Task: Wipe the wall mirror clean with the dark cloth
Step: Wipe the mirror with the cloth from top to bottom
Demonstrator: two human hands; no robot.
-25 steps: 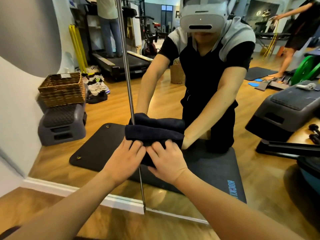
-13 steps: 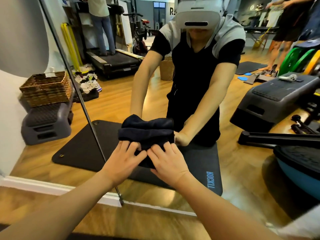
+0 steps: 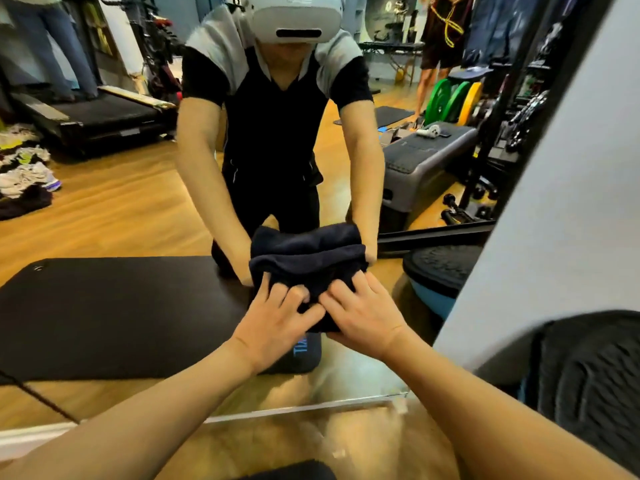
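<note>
The dark cloth [image 3: 306, 268] is folded into a thick wad and lies flat against the wall mirror [image 3: 121, 209], low down near its right edge. My left hand [image 3: 273, 320] presses on the cloth's lower left part. Beside it, my right hand [image 3: 367, 320] presses the lower right part with its fingers spread. The two hands nearly touch. The glass reflects me with the cloth and both arms.
The mirror's bottom edge [image 3: 294, 408] runs just above the wooden floor. A white wall [image 3: 571, 202] begins right of the mirror, with a dark ribbed object [image 3: 588, 375] at its foot. A seam between mirror panels [image 3: 41, 400] crosses the lower left. Reflected gym gear and a black mat [image 3: 104, 313] fill the glass.
Both hands have slid the cloth to the right across the mirror. The panel seam has moved from under the hands to the far left, and the mirror's right edge and wall have come into view.
</note>
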